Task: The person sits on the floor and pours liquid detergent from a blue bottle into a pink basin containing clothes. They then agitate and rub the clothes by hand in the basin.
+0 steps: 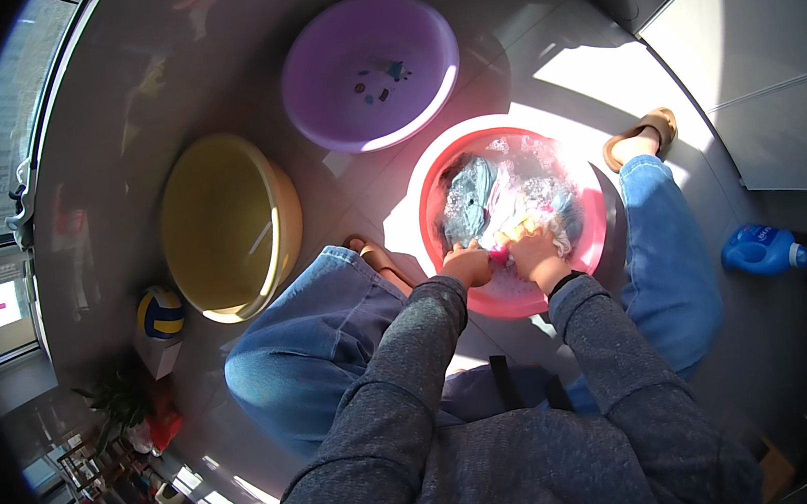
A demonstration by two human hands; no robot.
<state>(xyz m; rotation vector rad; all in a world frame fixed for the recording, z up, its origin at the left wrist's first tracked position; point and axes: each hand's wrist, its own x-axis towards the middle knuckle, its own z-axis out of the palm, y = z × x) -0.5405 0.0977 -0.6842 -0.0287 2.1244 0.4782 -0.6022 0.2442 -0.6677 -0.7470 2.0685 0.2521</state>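
Observation:
A pink plastic basin (pixel 429 150) of sudsy water stands on the floor between my legs, with wet clothes in it. My left hand (pixel 467 265) is curled at its near side, against a bright pink bit of cloth (pixel 499 255). Close by on the right, my right hand (pixel 532 255) grips a pale garment (pixel 507 201) with white, pink and yellow parts. The pink bit bridges the gap between both hands. A grey-blue garment (pixel 471 198) floats bunched on the left of the basin. Foam partly hides the cloth, and the fingertips are hard to make out.
A purple basin (pixel 321 73) with printed figures stands beyond, and a yellow basin (pixel 218 222) to the left. On the right lies a blue detergent bottle (pixel 758 250). A volleyball (pixel 160 312) rests on a white box at far left. White cabinet doors (pixel 765 56) edge the right.

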